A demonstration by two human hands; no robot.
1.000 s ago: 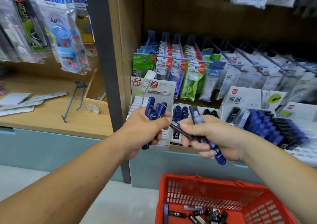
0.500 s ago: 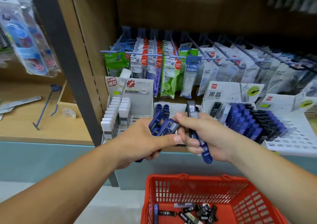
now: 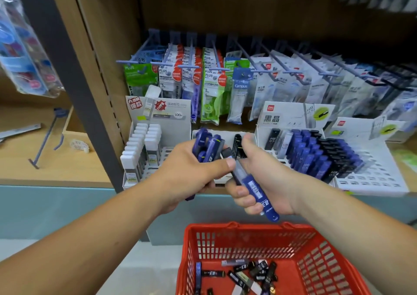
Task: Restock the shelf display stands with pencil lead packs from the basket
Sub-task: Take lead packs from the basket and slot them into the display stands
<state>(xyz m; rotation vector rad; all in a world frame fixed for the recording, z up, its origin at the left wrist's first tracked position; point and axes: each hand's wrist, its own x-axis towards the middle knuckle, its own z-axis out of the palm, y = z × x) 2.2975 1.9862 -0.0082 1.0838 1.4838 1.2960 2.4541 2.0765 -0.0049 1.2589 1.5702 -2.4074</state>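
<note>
The red basket (image 3: 314, 262) sits nearest, at 6 o'clock, and loose pencil lead packs (image 3: 249, 272) lie scattered flat on its floor, below both hands and apart from them.

Above its rim, the left hand (image 3: 191, 177) is closed round a bundle of blue packs (image 3: 207, 147). The bundle stands up out of the fist towards 12 o'clock, and the thumb stretches towards 3 o'clock. The thumb tip touches a single blue pack (image 3: 256, 187) held by the right hand (image 3: 270, 179). That hand's fingers are curled round this pack, which slants with its black cap at 11 o'clock beside the bundle and its blue end at 5 o'clock, sticking out under the little finger above the basket rim. The two hands are close together, meeting at the slanted pack.

Just behind them a white middle stand (image 3: 228, 134) holds black packs. At 9 o'clock a left stand (image 3: 178, 134) carries rows of white-capped packs. At 3 o'clock a right stand (image 3: 293, 114) is filled with upright blue and black packs. Farthest back, at 12 o'clock, packets hang on hooks (image 3: 212, 78).
</note>
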